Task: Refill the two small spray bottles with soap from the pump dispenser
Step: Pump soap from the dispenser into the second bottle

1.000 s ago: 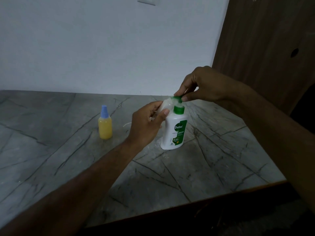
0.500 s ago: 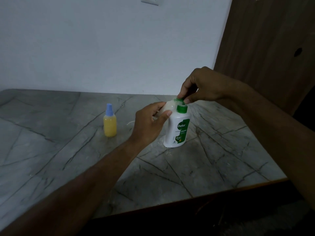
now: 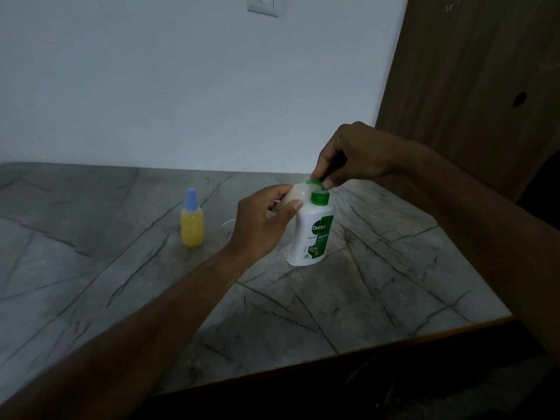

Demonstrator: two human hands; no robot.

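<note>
Centre frame: left hand (image 3: 263, 223) grips tilted clear spray bottle (image 3: 298, 192), mouth under green pump head (image 3: 316, 184) pinched by right hand (image 3: 353, 156); dispenser (image 3: 312, 234) upright.

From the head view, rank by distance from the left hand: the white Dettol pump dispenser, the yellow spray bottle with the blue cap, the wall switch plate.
1. White Dettol pump dispenser, right beside the left hand.
2. Yellow spray bottle with blue cap, standing further left.
3. Wall switch plate, high on the wall.
</note>
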